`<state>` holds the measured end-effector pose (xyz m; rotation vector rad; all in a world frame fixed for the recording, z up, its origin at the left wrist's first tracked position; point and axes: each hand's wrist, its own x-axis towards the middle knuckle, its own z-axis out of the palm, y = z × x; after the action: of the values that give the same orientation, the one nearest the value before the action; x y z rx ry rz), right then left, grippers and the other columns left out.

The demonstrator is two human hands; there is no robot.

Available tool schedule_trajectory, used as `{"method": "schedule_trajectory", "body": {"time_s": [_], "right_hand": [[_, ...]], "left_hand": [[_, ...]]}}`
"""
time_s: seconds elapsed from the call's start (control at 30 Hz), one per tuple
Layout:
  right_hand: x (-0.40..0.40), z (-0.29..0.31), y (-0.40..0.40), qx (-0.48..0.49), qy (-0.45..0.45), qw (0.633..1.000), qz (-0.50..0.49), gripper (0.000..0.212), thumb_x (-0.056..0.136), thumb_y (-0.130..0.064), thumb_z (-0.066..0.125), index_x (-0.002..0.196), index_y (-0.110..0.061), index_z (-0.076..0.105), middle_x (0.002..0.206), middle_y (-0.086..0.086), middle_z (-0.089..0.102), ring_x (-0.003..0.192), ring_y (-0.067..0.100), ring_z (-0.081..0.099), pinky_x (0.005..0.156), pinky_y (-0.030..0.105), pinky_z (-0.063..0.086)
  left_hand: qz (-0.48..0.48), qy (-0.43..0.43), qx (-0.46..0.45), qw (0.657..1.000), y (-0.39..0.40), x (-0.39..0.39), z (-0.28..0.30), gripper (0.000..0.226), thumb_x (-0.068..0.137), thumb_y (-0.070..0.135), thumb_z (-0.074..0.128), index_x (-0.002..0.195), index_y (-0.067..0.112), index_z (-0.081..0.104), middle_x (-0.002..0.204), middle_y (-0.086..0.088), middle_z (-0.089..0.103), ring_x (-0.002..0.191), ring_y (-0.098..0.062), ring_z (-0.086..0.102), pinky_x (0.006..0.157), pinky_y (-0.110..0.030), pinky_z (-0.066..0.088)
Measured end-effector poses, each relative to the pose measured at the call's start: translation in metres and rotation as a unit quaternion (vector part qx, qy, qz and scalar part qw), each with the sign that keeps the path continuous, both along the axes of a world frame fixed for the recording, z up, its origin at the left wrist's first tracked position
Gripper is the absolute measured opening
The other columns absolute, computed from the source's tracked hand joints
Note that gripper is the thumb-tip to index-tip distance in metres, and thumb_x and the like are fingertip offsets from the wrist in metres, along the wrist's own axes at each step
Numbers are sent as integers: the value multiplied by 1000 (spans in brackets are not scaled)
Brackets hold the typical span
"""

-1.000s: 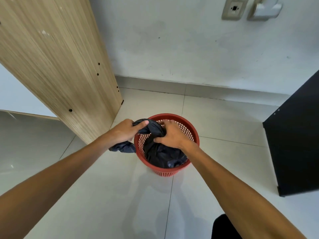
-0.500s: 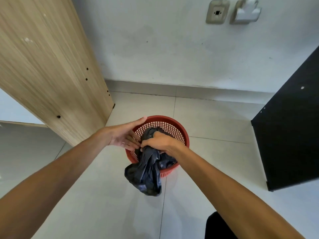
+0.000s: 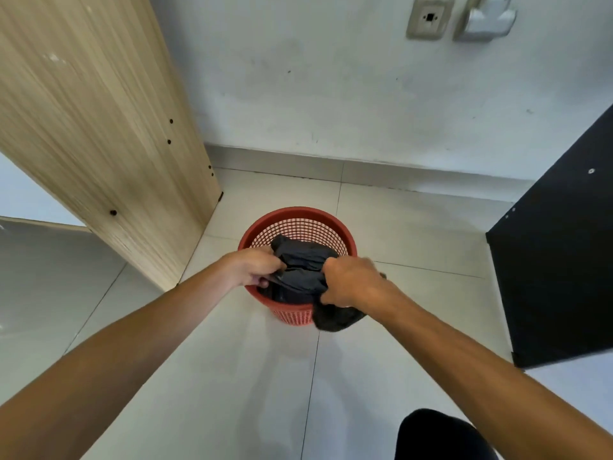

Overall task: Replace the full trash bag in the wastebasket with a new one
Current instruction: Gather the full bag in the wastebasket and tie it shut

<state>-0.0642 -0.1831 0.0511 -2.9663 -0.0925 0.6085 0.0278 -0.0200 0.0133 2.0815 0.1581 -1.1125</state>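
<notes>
Looking down, I see a wood-grain panel point(image 3: 99, 134) at the floor's left edge. My left hand point(image 3: 253, 268) pinches the black trash bag point(image 3: 303, 260) at the near-left rim of the red mesh wastebasket point(image 3: 298, 220). The bag stretches across the basket's mouth, one end drooping over the near-right rim. My right hand point(image 3: 353, 285) grips it there, fingers curled. A black panel point(image 3: 557, 260) stands on the right.
</notes>
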Motion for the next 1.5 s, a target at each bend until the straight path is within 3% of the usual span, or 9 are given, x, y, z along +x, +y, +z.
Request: {"method": "schedule_trajectory", "body": {"time_s": [0.23,0.37,0.5,0.73,0.87,1.1,1.23,1.33,1.5], "right_hand": [[28,23,15,-170,-156,973,26,22,90,-27,72,106,-14,63,85,2,60,81,21,60,76,36,44],[40,11,26,40,-166,985,-40,46,90,-8,68,133,-7,51,114,11,66,101,28,65,78,36,51],[45,-2,26,276,-77,949,-134,68,87,3,59,150,-12,39,147,12,45,133,28,46,109,37,42],[36,-18,22,561,23,792,-238,83,71,-30,71,148,-31,40,137,-3,50,121,15,51,107,36,43],[51,-29,40,528,-148,785,-289,63,82,-6,74,138,-24,51,138,-1,48,124,12,50,95,17,43],[73,-40,45,522,-89,831,-167,51,78,19,47,112,-13,69,110,0,66,102,8,62,78,6,50],[66,-58,34,489,-33,849,-196,47,81,18,47,108,-14,69,111,2,67,108,15,62,90,22,54],[54,-66,27,411,-74,888,-191,50,86,6,62,130,-18,56,128,2,59,119,17,56,102,26,48],[33,-70,27,260,-207,903,-272,77,80,-13,78,145,-20,37,144,8,34,128,31,48,104,50,48]], "left_hand": [[-133,-89,97,982,-7,-13,0,37,91,13,57,127,8,50,119,-9,63,104,-24,61,86,-31,54],[-186,-127,88,970,-7,-15,-1,28,88,4,54,114,5,64,107,-13,69,99,-26,66,88,-36,59],[-174,-144,57,973,3,-13,-8,27,85,7,57,109,9,69,103,-10,71,96,-24,67,89,-37,59],[-144,-170,28,974,10,-13,-13,32,86,20,65,117,14,66,109,-7,71,100,-24,67,93,-40,57],[-151,-195,1,969,8,-16,-15,28,90,17,62,117,10,65,107,-9,71,98,-23,67,90,-39,58],[-237,-178,22,955,22,-9,-6,17,83,12,53,95,10,65,90,-6,70,88,-23,68,81,-38,60],[28,-96,-21,995,22,-8,-11,21,92,-4,48,97,8,65,101,-12,70,98,-23,67,90,-37,58],[226,24,-146,963,23,-10,-10,23,96,-5,51,116,2,61,118,-16,67,110,-23,65,95,-40,56],[247,76,-227,939,24,-9,-8,30,88,20,73,116,16,63,114,-6,73,113,-22,64,102,-39,50]]}}
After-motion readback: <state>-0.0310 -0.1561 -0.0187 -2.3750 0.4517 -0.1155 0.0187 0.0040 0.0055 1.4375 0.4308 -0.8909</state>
